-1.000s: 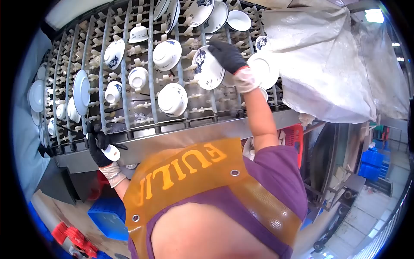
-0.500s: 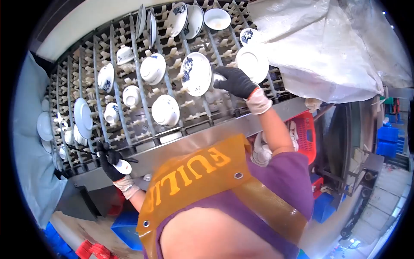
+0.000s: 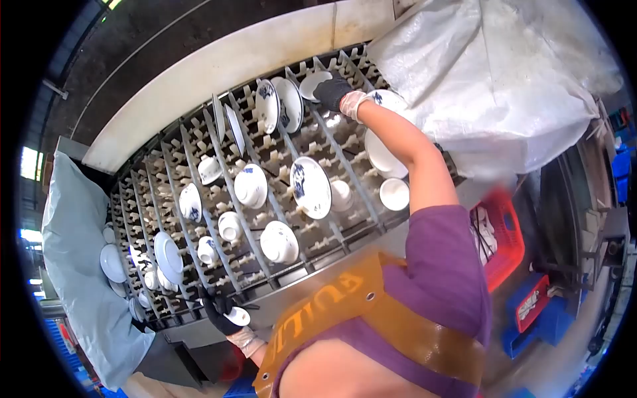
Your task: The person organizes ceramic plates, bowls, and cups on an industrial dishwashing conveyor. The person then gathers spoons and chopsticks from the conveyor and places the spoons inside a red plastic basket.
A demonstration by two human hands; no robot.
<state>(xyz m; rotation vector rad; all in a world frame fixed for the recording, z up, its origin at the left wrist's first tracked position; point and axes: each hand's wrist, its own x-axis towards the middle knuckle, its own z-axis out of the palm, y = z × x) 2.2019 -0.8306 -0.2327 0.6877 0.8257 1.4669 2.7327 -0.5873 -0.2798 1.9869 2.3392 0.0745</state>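
My right hand (image 3: pixel 333 93), in a black glove, reaches to the far side of the rack conveyor (image 3: pixel 279 156). Its fingers are closed on the rim of a white bowl (image 3: pixel 313 85). Low at the left, by the conveyor's near edge, my gloved left hand (image 3: pixel 222 312) holds a small white piece of crockery (image 3: pixel 237 316), its kind unclear. Thin black sticks like chopsticks also stick out of that hand. Between the hands stand a blue-patterned plate (image 3: pixel 310 188), a white cup (image 3: pixel 341 196) and a patterned bowl (image 3: pixel 279 242). Another white bowl (image 3: pixel 395 194) sits below my right forearm.
More plates (image 3: pixel 267 106) and bowls (image 3: pixel 251 186) stand among the conveyor's pegs. Plastic sheeting (image 3: pixel 491 86) hangs at the right end, a grey curtain (image 3: pixel 86 265) at the left. A red basket (image 3: pixel 497 245) with crockery is below right.
My right hand has moved away from the small cup to the far white bowl, which is now tilted. My left hand keeps its crockery and sticks. The view has shifted, showing more of the far side.
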